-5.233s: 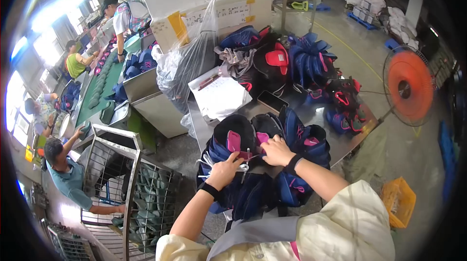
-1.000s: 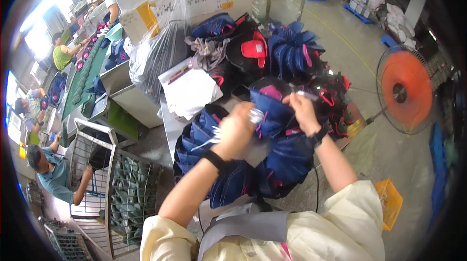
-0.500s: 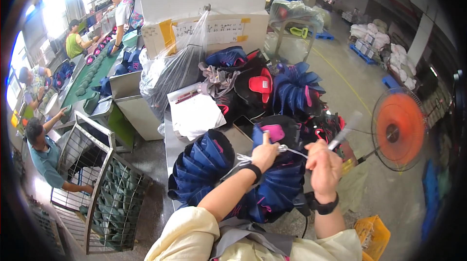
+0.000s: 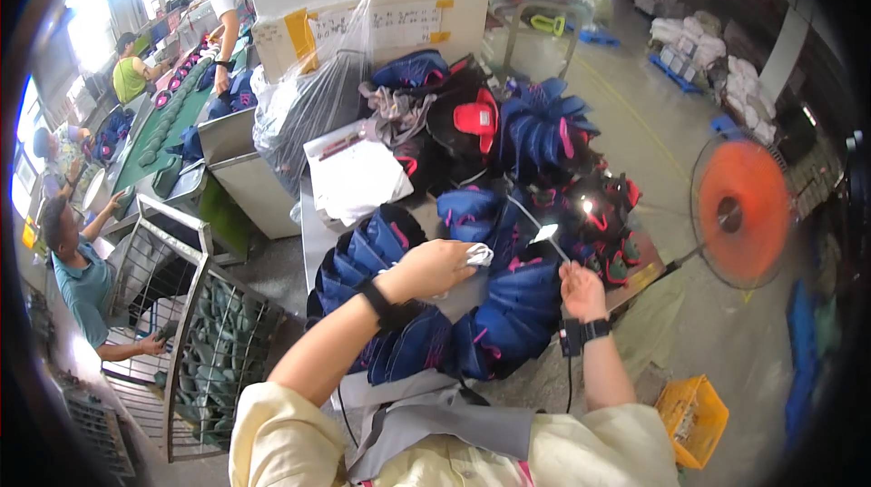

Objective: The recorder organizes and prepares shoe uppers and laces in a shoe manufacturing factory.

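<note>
Clamps bunched white cord [image 4: 479, 255] in the grip of the left hand [image 4: 428, 271]. Pinches the lower end of a thin pale strip [image 4: 545, 233] in the grip of the right hand [image 4: 582, 292], beside navy shoe uppers [image 4: 524, 305] on the table [image 4: 318, 244].

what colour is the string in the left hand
The string is white, seen best in the head view.

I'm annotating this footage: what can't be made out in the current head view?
All in the head view:
Left hand: fingertips mostly hidden by the hand itself.
Slim pale thing at the right hand: kind unclear, small and glaring.
Fan: blades blurred, apparently by spinning.
Yellow crate: contents too small.
</note>
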A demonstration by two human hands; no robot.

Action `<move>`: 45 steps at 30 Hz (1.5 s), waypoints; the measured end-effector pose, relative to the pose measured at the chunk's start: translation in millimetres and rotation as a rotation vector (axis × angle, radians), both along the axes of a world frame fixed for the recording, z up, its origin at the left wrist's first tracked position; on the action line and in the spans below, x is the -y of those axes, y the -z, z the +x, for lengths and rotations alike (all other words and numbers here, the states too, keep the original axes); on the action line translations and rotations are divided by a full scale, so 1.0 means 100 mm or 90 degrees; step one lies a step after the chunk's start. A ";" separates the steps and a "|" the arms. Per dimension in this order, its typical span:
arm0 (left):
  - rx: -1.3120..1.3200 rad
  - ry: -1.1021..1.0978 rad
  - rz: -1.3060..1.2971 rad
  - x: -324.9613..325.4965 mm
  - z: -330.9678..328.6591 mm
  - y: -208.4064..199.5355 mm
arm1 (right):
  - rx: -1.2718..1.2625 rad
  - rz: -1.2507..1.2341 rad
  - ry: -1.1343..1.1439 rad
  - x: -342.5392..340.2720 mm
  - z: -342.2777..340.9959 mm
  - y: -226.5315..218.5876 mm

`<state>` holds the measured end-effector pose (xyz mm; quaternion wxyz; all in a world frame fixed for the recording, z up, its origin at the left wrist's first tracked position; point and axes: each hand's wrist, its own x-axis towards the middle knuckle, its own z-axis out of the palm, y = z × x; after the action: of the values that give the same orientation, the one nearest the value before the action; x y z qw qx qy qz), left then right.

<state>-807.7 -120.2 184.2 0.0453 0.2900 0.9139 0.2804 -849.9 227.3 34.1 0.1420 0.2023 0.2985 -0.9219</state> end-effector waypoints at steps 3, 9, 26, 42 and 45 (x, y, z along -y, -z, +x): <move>0.031 -0.062 -0.001 0.16 0.70 -0.38 | -0.044 0.017 -0.076 0.10 -0.14 -0.26; 0.107 -0.320 -0.175 0.08 1.75 0.05 | -0.191 0.171 -0.195 0.33 -0.09 -0.72; -0.030 -0.509 0.006 0.91 2.10 0.79 | -0.562 0.979 -0.562 1.90 1.80 0.15; -0.012 -0.473 0.171 1.53 2.31 0.99 | -0.672 1.128 -0.732 2.22 1.91 -0.50; -0.014 -0.499 0.223 1.51 2.29 1.11 | -0.679 1.069 -0.520 2.53 1.44 -0.71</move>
<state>-579.0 -271.4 73.5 -0.1242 -0.0727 0.8940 0.4242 -706.2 -25.4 105.0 0.1067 -0.3083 0.9046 -0.2742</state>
